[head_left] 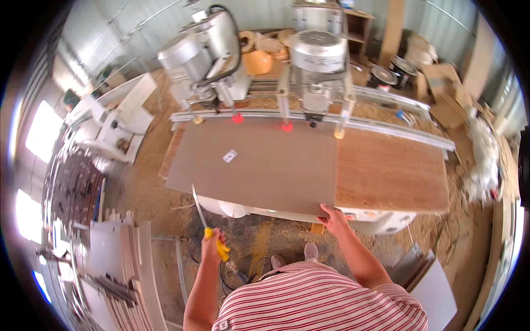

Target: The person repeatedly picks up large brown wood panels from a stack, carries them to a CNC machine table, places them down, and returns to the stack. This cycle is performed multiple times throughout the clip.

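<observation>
My left hand point(211, 246) is closed around the yellow grip of an air blow gun point(199, 208). Its long thin nozzle points up and away, its tip close to the near left edge of a grey-brown panel point(265, 165). That panel lies flat on a wooden machine table point(392, 171), with a small white label point(229, 156) on top. At the panel's near right corner is my right hand point(333, 218), thumb and fingers at the edge; the fingers' undersides are hidden, and it seems to grip the corner.
Two drilling heads with motors point(190, 58) point(318, 52) stand behind the panel, with red and yellow press feet over its far edge. Stacked boards point(118, 254) fill the left; more panels point(436, 287) lean at lower right. Buckets point(382, 77) and cardboard point(446, 91) sit at far right. A hose point(225, 278) trails near my feet.
</observation>
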### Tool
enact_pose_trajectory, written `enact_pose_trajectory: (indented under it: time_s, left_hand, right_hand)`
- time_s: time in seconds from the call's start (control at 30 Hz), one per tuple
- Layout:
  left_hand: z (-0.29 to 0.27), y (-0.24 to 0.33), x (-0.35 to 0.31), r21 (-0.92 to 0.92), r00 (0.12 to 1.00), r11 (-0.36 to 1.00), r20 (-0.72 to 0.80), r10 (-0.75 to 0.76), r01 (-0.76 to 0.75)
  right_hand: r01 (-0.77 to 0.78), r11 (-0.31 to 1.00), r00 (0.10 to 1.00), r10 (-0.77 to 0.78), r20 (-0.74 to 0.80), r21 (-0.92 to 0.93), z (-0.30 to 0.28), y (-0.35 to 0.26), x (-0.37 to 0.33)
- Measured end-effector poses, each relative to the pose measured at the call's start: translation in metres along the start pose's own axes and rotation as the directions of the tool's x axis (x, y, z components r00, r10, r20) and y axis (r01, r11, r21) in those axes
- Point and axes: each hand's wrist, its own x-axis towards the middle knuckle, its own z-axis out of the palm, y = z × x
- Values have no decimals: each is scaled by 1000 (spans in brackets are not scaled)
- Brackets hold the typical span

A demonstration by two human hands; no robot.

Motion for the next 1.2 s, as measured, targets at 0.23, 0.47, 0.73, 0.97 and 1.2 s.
enact_pose_trajectory:
  time_s: [0.23, 0.47, 0.73, 0.97, 1.2]
  left_hand:
    - [72, -59, 82, -248, 948, 954, -306, 87, -167]
    - [66, -76, 76, -382, 951, 900, -292, 97, -209]
    - [40, -103, -82, -296, 970, 947, -237, 53, -124]
    - [-62, -84, -165, -342, 928, 910, -357, 105, -234]
    - [-232, -6, -293, -354, 773, 775, -581, 256, -523]
  right_hand:
    - [-85, 983, 996, 85, -6, -162, -9, 0, -13]
    - [-175, 821, 913, 342, 222, -544, -51, -31, -146]
    - [83, 677, 996, -34, 82, -732, 7, -46, -163]
    - [340, 550, 916, -377, 137, -763, 63, -17, -197]
    - [449, 550, 887, -184, 422, -704, 164, 99, -139]
